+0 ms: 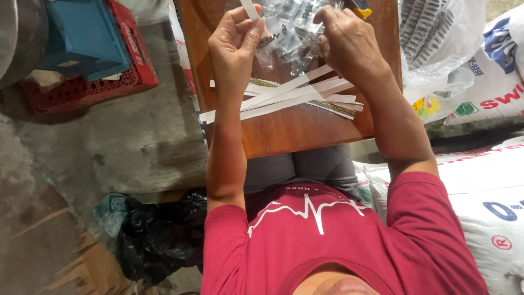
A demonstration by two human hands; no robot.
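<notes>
The left hand (233, 41) pinches a white strip (250, 10) at 12 o'clock on the wooden board (295, 128), and the right hand (349, 41) grips the clear bag (289, 33) of small dark parts between the two hands. Loose white strips (284, 98) lie fanned on the board at 6 o'clock from the hands; a red crate (87, 87) with a blue box sits at 9 o'clock, sacks (491, 180) at 3 o'clock, a black bag (158, 235) at 7 o'clock. The top edge cuts off the bag and strip, and the parts are too small to identify

On the board (284, 131) across the person's lap, paper strips (284, 97) lie nearer the body, small bags (289, 33) beyond them, crate (87, 49) left, sacks (480, 180) right.
</notes>
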